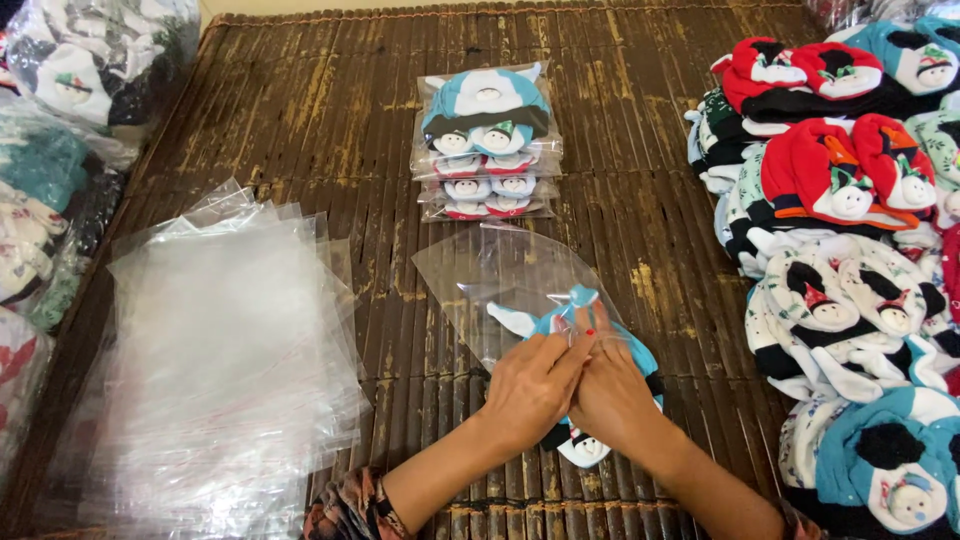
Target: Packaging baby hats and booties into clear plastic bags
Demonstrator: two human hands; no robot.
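Item: blue knitted piece [612, 345], lying on the bamboo mat [300, 120], partly inside a clear bag [490, 275]. Our left hand [530, 385] and right hand [610, 390] press together on it, fingers [578, 338] pinching its top edge. Step judged: bagging; next calls for sliding it fully in. Nearby: spare bags [220, 340], packed stack [487, 145]

Under our hands we see a teal and white hat [600, 340] with black trim; beyond our grip, a clear bag [490, 270] on the dark brown slatted mat [300, 110].
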